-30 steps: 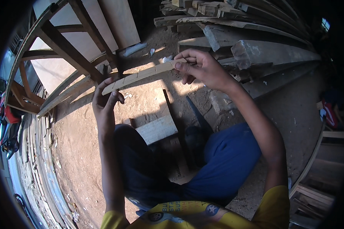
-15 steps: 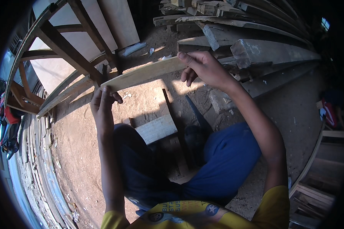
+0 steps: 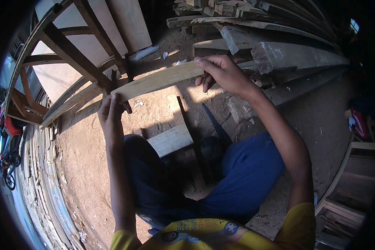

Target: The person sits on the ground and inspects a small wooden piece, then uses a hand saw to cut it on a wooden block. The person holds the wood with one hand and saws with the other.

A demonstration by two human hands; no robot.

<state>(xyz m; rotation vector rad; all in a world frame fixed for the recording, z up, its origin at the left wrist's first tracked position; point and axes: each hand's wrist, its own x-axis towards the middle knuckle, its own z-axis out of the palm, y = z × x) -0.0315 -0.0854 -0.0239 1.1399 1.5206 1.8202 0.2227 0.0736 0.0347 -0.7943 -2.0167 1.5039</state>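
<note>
A thin, flat strip of pale wood [image 3: 160, 80] is held up crosswise between my two hands, its right end a little higher and farther away. My left hand [image 3: 112, 114] pinches the left end, thumb on the near face. At the right end, my right hand [image 3: 225, 75] has its thumb on the strip's face, with the fingers curled behind and below. Under the strip, between my knees, a wooden block [image 3: 171, 141] rests low down near a narrow dark board. A dark blade-like tool [image 3: 216, 122] leans beside my right knee.
A wooden frame [image 3: 66, 50] with slats stands at the far left before pale panels [image 3: 131, 25]. Stacked beams and planks [image 3: 296, 58] fill the far right. Long strips [image 3: 41, 179] lie at the left, and wooden frames [image 3: 341, 200] at the lower right.
The strip has tipped slightly, so more of its broad face shows. Both hands keep their hold and have hardly moved.
</note>
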